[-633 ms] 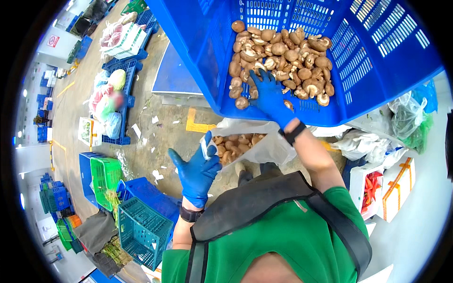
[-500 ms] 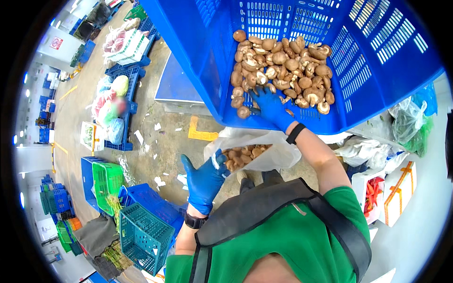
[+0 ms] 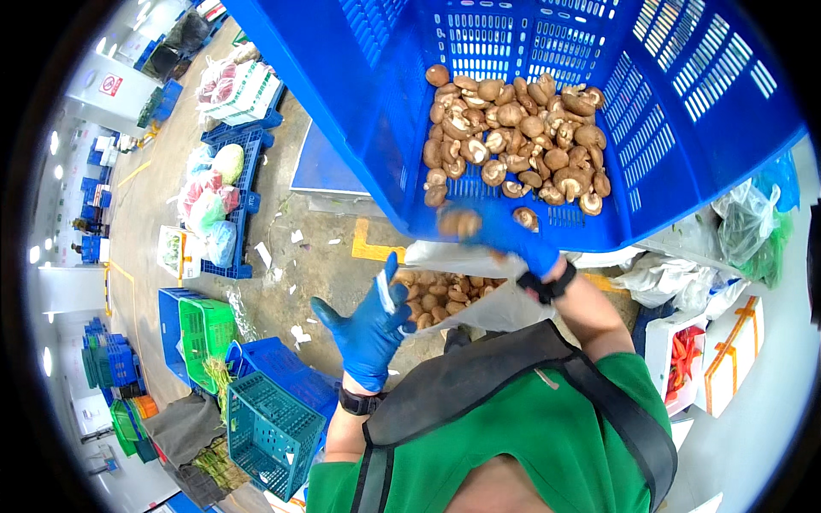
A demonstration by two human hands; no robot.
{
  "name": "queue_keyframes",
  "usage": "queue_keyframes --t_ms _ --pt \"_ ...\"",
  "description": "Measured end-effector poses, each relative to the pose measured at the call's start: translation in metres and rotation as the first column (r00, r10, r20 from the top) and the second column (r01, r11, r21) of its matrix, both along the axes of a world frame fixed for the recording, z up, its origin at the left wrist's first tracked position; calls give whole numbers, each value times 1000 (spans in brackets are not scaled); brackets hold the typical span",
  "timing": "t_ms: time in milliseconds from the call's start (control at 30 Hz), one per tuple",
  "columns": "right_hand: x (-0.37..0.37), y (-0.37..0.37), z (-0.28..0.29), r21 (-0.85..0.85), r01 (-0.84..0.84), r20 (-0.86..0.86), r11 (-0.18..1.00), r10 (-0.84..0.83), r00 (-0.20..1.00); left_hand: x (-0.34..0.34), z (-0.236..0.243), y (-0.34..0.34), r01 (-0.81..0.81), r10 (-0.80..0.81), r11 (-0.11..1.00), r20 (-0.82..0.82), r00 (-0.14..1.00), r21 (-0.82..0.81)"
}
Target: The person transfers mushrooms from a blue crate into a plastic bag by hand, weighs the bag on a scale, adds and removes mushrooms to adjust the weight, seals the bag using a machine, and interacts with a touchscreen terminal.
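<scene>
My right hand [image 3: 510,238], in a blue glove and partly blurred, is closed around a few brown mushrooms [image 3: 462,224] at the front rim of a large blue crate [image 3: 629,218]. Loose shiitake mushrooms [image 3: 513,128] lie on the crate's slotted bottom. Below the rim hangs a clear plastic bag [image 3: 500,309] with many mushrooms inside. My gloved left hand [image 3: 372,333] grips the bag's left edge with its lower fingers, while its thumb and index finger stick out. A white strip shows between those fingers.
At left stand a green crate [image 3: 209,333], a teal crate [image 3: 272,432] and blue pallets [image 3: 244,201] bearing bagged vegetables. White scraps litter the floor. To the right are a foam box with red peppers [image 3: 684,359] and crumpled plastic bags [image 3: 744,218].
My right hand has drawn back from the mushroom pile toward the bag, now with mushrooms in it. A gap shows in the pile. My left hand stays at the bag's edge.
</scene>
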State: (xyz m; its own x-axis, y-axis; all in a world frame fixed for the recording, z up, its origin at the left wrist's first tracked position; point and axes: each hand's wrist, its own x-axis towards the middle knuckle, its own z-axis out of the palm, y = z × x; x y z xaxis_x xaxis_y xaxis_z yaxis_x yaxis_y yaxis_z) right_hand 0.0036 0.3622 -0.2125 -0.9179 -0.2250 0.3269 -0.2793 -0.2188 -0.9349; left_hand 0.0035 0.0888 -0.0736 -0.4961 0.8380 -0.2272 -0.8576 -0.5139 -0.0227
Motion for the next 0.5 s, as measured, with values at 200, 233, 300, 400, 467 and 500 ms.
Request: queue_keyframes --t_ms 200,233,300,400,467,500 --pt "41 -93 -6 762 -276 235 586 147 961 18 3 7 44 -65 971 85 994 233" --pt "34 -90 12 844 -222 163 488 161 973 14 1 3 67 -75 954 16 997 293" --pt "18 -71 52 799 -242 211 550 121 970 7 1 -12 102 -74 940 -96 993 326" --pt "-51 -3 47 408 238 392 881 -405 826 15 16 -6 -24 18 992 -47 999 -124" --pt "-81 25 18 763 566 -205 313 -712 671 16 4 -1 54 -58 997 -71 996 -59" --pt "-99 36 4 769 637 -462 -63 -742 485 18 9 1 42 -46 997 -61 997 -65"
